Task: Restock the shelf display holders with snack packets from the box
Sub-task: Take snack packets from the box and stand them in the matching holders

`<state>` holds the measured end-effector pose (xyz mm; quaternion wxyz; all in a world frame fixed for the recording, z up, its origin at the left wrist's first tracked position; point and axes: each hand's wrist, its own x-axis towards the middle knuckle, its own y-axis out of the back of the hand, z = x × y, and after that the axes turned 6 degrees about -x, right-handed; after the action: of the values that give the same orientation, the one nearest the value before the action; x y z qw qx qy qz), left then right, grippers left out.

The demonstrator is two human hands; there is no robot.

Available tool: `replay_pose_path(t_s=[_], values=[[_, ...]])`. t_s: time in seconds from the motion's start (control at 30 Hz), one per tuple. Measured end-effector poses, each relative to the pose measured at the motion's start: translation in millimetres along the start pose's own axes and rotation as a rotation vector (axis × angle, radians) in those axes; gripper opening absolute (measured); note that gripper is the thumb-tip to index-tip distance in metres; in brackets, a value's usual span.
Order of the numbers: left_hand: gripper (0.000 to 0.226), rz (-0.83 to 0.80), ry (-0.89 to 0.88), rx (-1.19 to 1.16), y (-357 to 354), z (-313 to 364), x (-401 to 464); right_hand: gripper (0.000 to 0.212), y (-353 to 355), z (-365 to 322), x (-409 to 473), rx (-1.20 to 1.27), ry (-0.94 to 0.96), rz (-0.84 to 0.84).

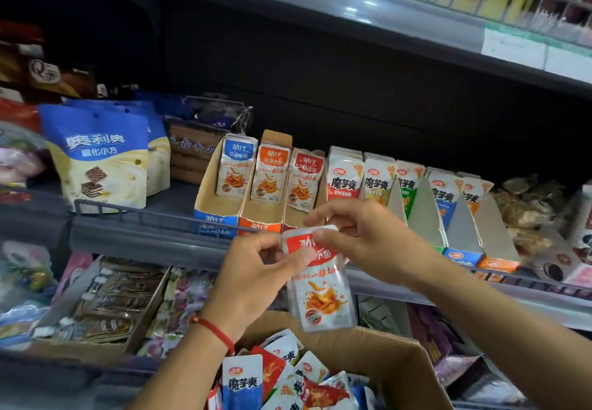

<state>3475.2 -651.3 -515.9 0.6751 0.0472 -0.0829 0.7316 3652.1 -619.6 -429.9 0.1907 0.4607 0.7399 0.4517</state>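
Both your hands held one red-topped fish snack packet (pixel 318 284) up in front of the shelf.

Your left hand (pixel 256 273) pinched its upper left edge between thumb and curled fingers, while your right hand (pixel 358 236) gripped the top edge, so the packet hung upright below them. It was above the open cardboard box (pixel 407 358), which was full of mixed snack packets, and just in front of the red display holder (pixel 293 217). That holder stood between an orange holder (pixel 261 217) and a row of konjac snack holders (pixel 461 243). You wore a red string bracelet (pixel 214 332) on your left wrist.
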Motion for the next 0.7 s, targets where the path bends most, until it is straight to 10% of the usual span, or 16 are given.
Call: replay_pose_path(t_s=[0.23, 0.53, 0.7], values=[[0.051, -0.216, 0.2, -0.102, -1.8, -4.9, -2.9, 0.006, -9.4, 14.0, 12.9, 0.199, -0.073, 0.317], [0.042, -0.186, 0.159, 0.019, 0.6, -13.0, 3.9, 0.008, 17.3, 18.8, 21.4, 0.161, -0.056, -0.029], [0.042, 0.072, 0.063, 0.025, 12.7, -5.9, 15.1, 0.007, 44.4, 19.3, 54.4, -0.06, -0.01, 0.359]])
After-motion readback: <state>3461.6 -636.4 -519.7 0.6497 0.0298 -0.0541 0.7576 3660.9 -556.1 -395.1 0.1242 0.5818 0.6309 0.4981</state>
